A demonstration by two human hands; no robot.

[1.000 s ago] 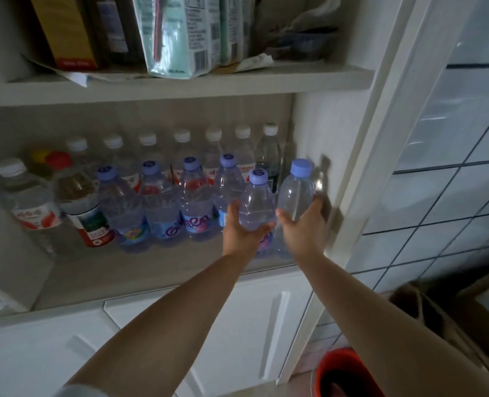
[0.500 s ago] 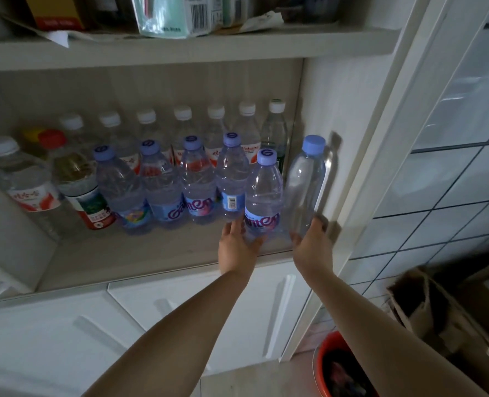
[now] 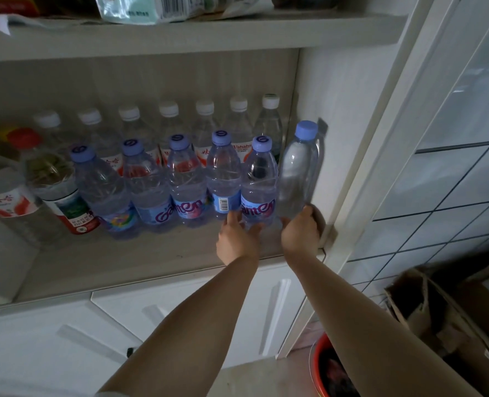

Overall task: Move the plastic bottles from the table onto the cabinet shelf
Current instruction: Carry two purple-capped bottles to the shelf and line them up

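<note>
Clear plastic, right hand: the right hand (image 3: 300,228) wraps the base of the unlabelled bottle (image 3: 298,173), which stands on the cabinet shelf (image 3: 140,256) at the row's end.
Left hand: the left hand (image 3: 235,239) rests with its fingers against the foot of the labelled bottle (image 3: 259,184), just left of the other; whether they curl round it I cannot tell.
Doing it well: seat both bases flat, nudge them into line, then let go gently.
Beside the hands: blue-capped bottles (image 3: 148,181) run leftward, touching.
Beyond: white-capped bottles (image 3: 169,121) stand behind.
In the way: the cabinet side wall (image 3: 332,138) is close on the right, leaving little room.
Below: a red bucket (image 3: 317,365) sits on the floor.
</note>
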